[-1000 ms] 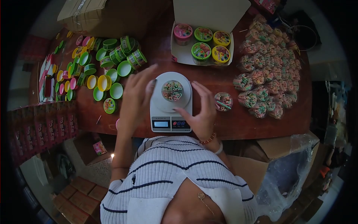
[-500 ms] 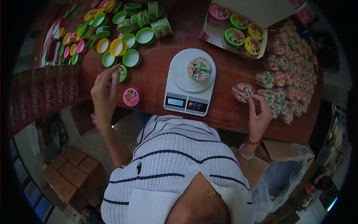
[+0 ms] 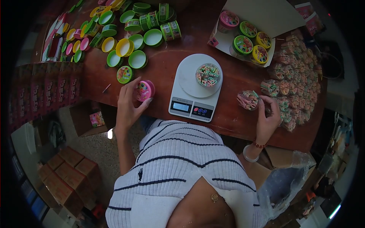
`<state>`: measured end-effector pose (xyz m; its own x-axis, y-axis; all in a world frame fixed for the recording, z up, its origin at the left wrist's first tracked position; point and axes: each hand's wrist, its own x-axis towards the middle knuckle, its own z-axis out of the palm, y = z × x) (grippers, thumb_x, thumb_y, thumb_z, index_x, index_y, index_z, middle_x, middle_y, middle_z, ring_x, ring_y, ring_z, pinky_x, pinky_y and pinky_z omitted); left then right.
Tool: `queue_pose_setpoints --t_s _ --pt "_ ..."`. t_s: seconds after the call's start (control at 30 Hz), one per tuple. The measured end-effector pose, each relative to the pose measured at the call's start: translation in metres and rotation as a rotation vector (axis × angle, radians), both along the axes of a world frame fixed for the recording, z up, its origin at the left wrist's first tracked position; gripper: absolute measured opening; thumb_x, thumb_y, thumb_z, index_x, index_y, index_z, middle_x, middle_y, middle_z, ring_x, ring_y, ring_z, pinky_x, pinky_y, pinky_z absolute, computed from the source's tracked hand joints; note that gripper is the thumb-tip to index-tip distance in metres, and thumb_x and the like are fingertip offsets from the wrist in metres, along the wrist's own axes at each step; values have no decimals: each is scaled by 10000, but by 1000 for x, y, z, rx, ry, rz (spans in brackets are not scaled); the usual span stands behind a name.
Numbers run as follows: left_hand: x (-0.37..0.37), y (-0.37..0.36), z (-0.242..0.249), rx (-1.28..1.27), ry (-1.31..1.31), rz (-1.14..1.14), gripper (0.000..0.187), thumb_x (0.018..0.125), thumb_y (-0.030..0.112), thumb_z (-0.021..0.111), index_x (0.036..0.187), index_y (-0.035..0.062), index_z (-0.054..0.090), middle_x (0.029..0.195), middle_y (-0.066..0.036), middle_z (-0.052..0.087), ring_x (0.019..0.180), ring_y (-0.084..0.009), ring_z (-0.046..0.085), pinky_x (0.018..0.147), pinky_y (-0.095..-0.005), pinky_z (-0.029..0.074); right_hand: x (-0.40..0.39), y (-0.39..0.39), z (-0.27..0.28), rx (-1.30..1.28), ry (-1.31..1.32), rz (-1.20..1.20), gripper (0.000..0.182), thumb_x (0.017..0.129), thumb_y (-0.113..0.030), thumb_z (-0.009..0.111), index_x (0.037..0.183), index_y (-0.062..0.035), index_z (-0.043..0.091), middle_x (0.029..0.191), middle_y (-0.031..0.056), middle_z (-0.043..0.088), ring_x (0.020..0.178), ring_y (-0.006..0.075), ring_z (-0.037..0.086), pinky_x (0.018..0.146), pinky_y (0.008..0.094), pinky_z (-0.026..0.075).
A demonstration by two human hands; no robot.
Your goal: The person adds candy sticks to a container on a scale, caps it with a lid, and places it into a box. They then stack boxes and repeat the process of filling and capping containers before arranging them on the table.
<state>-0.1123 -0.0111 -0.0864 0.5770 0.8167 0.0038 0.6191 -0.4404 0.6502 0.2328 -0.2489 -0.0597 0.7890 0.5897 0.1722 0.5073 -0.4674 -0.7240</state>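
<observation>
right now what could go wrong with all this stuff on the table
The filled cup stands open on the scale; a bump could tip it and scatter its sticks.

The right hand is at the cup of loose sticks, close to the packed cluster of cups, so a sleeve or wrist might jostle its neighbours.

The left hand grips the pink tub beside the green-lidded one, and might nudge that one.

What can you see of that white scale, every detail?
The scale is white and plastic-looking, with a round plate, a lit display and three buttons, one red, two blue. The reading is illegible. It lies flat on the brown table, slightly turned, a clear tub of pastel sticks on its plate. Neither the left hand nor the right hand touches it.
</observation>
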Motion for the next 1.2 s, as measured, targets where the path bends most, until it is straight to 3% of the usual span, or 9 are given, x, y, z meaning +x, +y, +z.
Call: queue_pose_setpoints --t_s 0.17,0.33,0.53,0.67,0.97,1.2 --pt "58 10 23 68 -192 -185 720 782 156 834 1443 59 563 1241 -162 623 1116 -314 615 1002 -414 503 6 -24 -35 -56 -104 8 120 904 -11 741 1021 -39 737 1023 95 728 993 259 673 932 368 511" --pt "60 31 23 162 23 -175 627 821 190 800 1398 85 578 1240 -173 638 1163 -367 597 1000 -462 499 -15 -3 -23 20 -239 -98 156 880 -9 760 1029 -56 747 1020 91 733 1013 272 671 974 391 505" --pt "47 41 -10 226 130 -174 642 802 203 824 1390 104 586 1263 -152 642 1198 -365 573 1033 -462 484 -41 75 12 114 -128 355 176 809 0 805 968 -64 767 906 91 667 914 260 619 768 375 513" --pt "46 38 -16 228 104 -146 643 793 201 830 1383 108 592 1276 -135 641 1211 -362 564 1039 -458 483 -42 109 17 97 -155 641 181 775 -6 807 946 -50 764 898 89 642 924 278 598 770 394 513" --pt "43 37 -23 218 38 -119 647 787 182 830 1385 112 593 1278 -119 633 1213 -352 555 1042 -450 490 -29 143 33 -247 -246 928 110 763 -26 792 868 -45 767 861 97 650 908 284 594 785 399 526" --pt "42 38 -24 218 11 -122 630 789 181 831 1372 108 604 1277 -120 632 1209 -346 557 1032 -447 495 -36 152 35 -383 -300 957 99 779 -38 773 877 -23 780 875 97 670 909 276 606 783 405 527"
